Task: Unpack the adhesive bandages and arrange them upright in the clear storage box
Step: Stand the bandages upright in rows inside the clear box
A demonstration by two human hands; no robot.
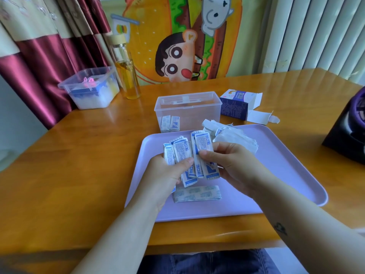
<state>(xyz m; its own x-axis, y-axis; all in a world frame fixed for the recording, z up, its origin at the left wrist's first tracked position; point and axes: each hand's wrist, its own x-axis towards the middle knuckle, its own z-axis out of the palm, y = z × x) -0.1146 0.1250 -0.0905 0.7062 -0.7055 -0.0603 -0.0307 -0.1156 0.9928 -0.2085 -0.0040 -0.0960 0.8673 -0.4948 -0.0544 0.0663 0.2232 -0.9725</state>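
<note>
Head view: wooden table (79,155), curtain (39,52) behind; left grip (167,173), right grip (231,163) pinch bandages (199,155) above tray (276,175).

On the bandage wrappers (203,145) fanned out in front of you, you can read the blue characters 创口贴 along one edge, some of them upside down. Their small print is too fine to read, and the lettering on the purple carton (234,107) is blurred.
</note>
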